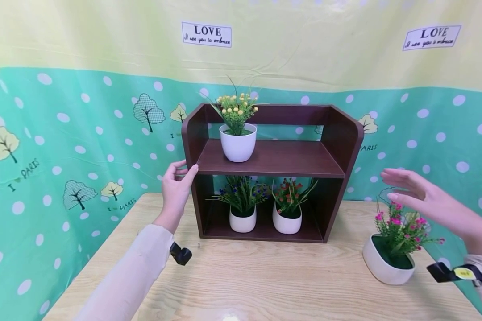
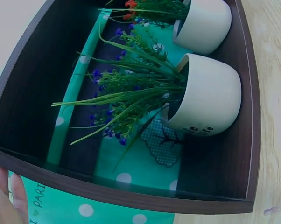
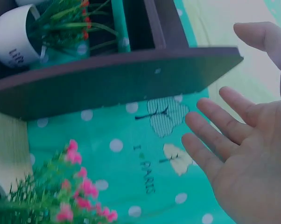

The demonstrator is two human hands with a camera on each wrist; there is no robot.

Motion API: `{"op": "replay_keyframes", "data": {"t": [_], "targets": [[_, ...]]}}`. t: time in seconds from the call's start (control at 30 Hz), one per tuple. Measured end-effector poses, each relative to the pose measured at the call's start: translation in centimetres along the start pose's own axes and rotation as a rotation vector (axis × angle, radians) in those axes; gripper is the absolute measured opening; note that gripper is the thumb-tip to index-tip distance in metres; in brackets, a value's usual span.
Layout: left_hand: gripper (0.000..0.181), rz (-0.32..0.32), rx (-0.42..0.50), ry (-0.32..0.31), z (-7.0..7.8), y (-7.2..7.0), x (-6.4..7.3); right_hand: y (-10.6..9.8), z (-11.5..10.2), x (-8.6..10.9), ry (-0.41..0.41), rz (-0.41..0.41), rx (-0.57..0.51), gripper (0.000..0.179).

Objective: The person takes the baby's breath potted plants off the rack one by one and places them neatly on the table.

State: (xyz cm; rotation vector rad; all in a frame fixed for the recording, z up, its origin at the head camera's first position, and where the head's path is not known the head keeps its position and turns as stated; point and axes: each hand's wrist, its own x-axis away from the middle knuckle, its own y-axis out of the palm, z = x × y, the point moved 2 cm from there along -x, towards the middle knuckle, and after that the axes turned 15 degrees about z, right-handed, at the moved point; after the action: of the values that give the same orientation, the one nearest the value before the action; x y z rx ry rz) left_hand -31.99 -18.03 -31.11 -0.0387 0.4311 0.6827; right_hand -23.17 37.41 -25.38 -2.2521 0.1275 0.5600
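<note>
Head view shows your left hand (image 1: 174, 189) gripping the left side of the dark-brown, two-tier wooden shelf (image 1: 281, 156) on the pale wood-grain table (image 1: 265, 276); your right hand (image 1: 434, 200), empty with thumb and fingers apart, hangs near the round white pot of pink flowers (image 1: 387, 264).

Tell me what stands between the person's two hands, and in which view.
The brown shelf unit, holding three potted plants, stands between the left hand, which touches it, and the right hand; the head view shows this.
</note>
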Motion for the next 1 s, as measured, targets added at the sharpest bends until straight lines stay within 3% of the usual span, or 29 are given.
{"op": "replay_keyframes", "data": {"t": [0.4, 1.0], "targets": [[0.050, -0.004, 0.005, -0.008, -0.1, -0.1, 0.0, 2.6, -5.1, -1.5, -0.200, -0.019, -0.244, 0.058], [0.051, -0.013, -0.002, -0.011, -0.1, 0.0, 0.0, 9.5, -9.1, -5.9, -0.217, -0.064, -0.349, 0.064]]}}
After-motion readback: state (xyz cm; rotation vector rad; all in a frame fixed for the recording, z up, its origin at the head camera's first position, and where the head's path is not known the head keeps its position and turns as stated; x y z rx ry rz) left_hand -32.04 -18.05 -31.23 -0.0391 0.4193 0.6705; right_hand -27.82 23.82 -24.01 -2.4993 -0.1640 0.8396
